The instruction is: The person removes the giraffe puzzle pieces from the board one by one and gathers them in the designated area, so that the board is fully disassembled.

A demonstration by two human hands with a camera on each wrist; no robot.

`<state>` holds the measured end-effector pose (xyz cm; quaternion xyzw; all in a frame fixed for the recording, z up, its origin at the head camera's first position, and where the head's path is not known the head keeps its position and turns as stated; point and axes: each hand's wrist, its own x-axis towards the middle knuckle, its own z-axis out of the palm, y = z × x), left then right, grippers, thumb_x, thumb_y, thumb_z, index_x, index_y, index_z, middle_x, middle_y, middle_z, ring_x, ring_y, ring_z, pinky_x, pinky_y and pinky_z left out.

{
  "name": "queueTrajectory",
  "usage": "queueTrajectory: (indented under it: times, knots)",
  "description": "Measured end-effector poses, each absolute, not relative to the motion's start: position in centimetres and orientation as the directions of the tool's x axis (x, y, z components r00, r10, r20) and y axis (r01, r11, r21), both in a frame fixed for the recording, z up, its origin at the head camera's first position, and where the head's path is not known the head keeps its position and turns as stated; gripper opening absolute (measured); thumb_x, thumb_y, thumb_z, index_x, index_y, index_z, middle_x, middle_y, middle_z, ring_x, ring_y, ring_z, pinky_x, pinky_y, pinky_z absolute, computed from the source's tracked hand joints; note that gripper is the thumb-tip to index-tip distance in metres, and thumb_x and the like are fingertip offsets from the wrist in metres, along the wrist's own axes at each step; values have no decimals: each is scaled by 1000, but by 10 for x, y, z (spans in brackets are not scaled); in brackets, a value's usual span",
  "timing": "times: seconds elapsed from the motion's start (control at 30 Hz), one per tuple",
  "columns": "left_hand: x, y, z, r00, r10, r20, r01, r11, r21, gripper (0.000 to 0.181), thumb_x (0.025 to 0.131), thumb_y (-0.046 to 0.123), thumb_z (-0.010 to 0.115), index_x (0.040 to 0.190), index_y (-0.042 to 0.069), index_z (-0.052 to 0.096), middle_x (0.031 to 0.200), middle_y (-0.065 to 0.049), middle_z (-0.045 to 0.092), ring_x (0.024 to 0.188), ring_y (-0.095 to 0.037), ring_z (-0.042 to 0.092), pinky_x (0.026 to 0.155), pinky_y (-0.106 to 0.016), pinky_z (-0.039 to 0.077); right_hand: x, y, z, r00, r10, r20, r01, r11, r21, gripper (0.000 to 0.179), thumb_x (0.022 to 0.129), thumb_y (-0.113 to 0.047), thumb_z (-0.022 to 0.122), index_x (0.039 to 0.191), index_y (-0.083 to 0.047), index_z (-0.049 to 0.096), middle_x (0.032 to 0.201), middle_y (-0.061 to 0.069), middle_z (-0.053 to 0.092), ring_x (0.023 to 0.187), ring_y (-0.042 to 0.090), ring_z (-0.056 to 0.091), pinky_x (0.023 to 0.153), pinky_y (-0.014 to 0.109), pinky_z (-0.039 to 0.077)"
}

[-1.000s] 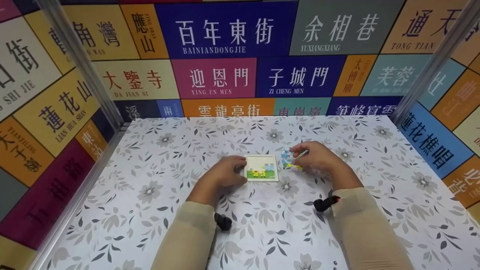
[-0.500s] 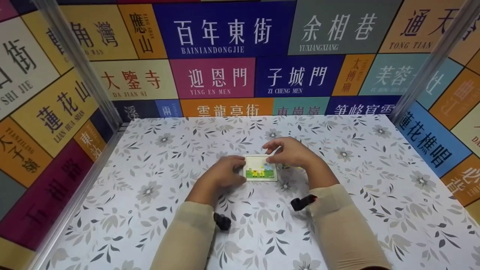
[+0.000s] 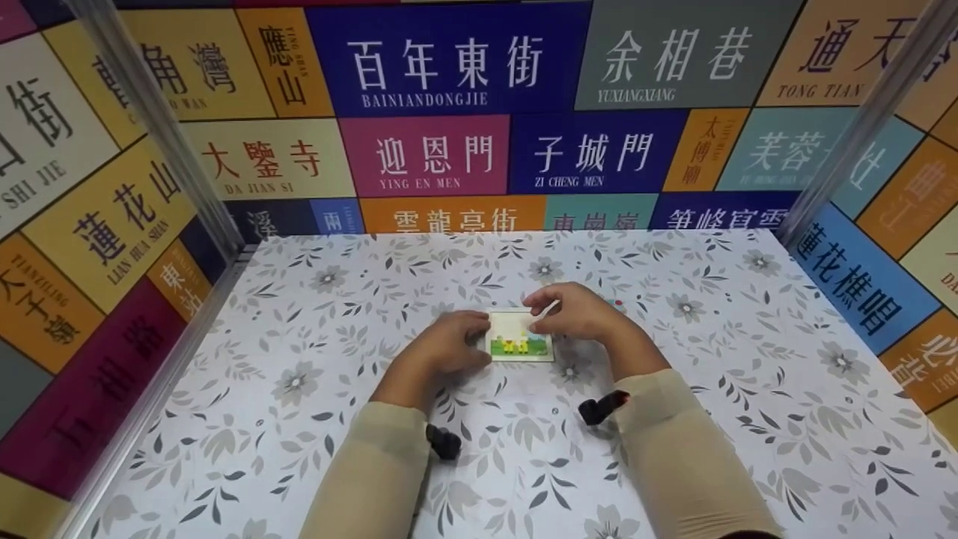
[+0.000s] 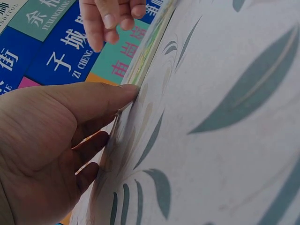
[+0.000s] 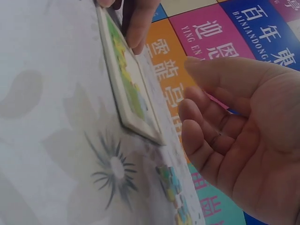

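A small jigsaw puzzle tray (image 3: pixel 522 360) with a pale rim lies flat on the table. Its lower part carries a green picture with yellow figures, while the upper part is bare cream. My left hand (image 3: pixel 447 343) holds the tray's left end, thumb at the near corner and fingers toward the far one. Over the tray's right side hovers my right hand (image 3: pixel 578 313), its fingers loosely curved, with nothing showing between them in the right wrist view. Loose puzzle pieces (image 5: pixel 169 183) in blue, green and yellow lie beyond the tray's right end, mostly hidden behind that hand in the head view.
A white tablecloth (image 3: pixel 337 479) with grey flowers and leaves covers the table. Walls of coloured sign panels (image 3: pixel 449 60) stand at the back and both sides, with clear posts (image 3: pixel 838 127) at the corners. Dark wrist cameras (image 3: pixel 445 443) sit at both cuffs.
My right hand has moved left from the loose pieces to above the tray's right part, then slightly lower and back toward me. The left hand stays on the tray.
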<state>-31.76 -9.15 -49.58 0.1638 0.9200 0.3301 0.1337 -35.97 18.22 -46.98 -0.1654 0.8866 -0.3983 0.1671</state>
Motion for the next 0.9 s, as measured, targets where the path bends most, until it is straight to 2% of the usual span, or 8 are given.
queueTrajectory:
  times: [0.1, 0.2, 0.3, 0.4, 0.7, 0.9]
  knots:
    - [-317, -91, -496, -912, 382, -146, 200, 728, 655, 64, 91, 18, 80, 152, 15, 62, 166, -1, 51, 159, -29, 39, 134, -48, 28, -359, 182, -475, -885, -422, -195, -151, 658, -738, 51, 91, -21, 85, 139, -14, 71, 133, 10, 72, 123, 31, 69, 82, 33, 60]
    - [-317, -91, -495, -913, 379, -151, 193, 727, 659, 64, 91, 17, 80, 152, 16, 62, 166, 0, 51, 160, -29, 39, 135, -48, 28, -359, 181, -478, -883, -412, -222, -145, 692, -707, 50, 89, -19, 86, 137, -16, 72, 135, 9, 72, 129, 31, 66, 92, 39, 61]
    - [-317, -91, -495, -911, 383, -150, 199, 729, 655, 64, 90, 17, 80, 152, 16, 62, 166, 0, 51, 160, -28, 39, 134, -47, 28, -358, 180, -480, -880, -403, -250, -136, 720, -681, 50, 88, -16, 87, 137, -18, 73, 137, 8, 71, 132, 32, 64, 105, 46, 57]
    - [-318, -91, -495, -911, 381, -155, 195, 731, 654, 64, 90, 18, 80, 151, 16, 63, 166, 1, 51, 160, -27, 39, 135, -47, 28, -358, 179, -480, -878, -392, -276, -125, 743, -658, 50, 88, -14, 86, 136, -18, 73, 138, 7, 71, 129, 31, 64, 111, 49, 53]
    - [-315, -92, -495, -921, 359, -150, 175, 726, 665, 63, 91, 20, 80, 151, 18, 63, 165, 5, 51, 161, -25, 37, 135, -46, 27, -355, 176, -480, -873, -387, -296, -135, 775, -617, 55, 86, -10, 81, 139, -19, 73, 135, 6, 72, 117, 27, 64, 106, 47, 53]
    - [-314, -92, -494, -919, 367, -143, 186, 724, 664, 63, 91, 19, 79, 152, 17, 62, 166, 5, 51, 161, -26, 37, 135, -47, 26, -355, 175, -480, -868, -398, -296, -156, 785, -599, 52, 87, -11, 81, 138, -23, 74, 121, 4, 72, 103, 23, 62, 93, 41, 53]
